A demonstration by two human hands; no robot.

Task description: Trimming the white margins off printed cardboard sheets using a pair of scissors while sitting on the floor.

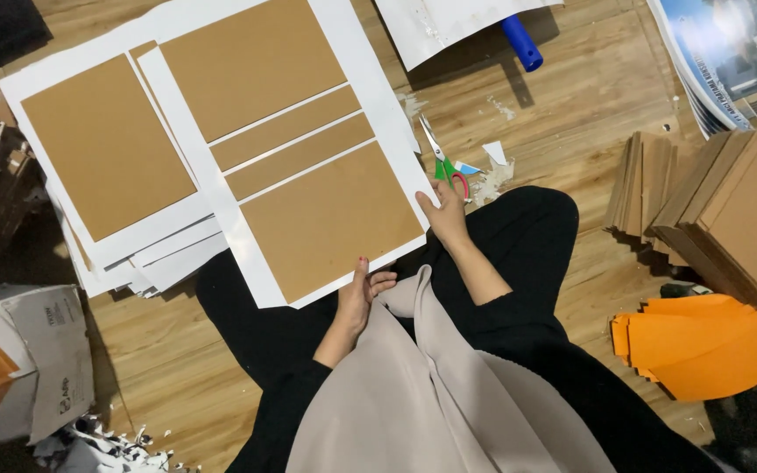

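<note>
Here, sheet (pixel 308 166) between both hands.

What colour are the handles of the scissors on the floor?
The scissors have one green and one red handle, seen in the head view, beside the right hand.

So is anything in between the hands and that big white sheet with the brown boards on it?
Nothing is. The left hand grips the white sheet at its near edge, and the right hand holds its right corner. The scissors lie on the floor beyond the right hand, off the sheet.
</note>
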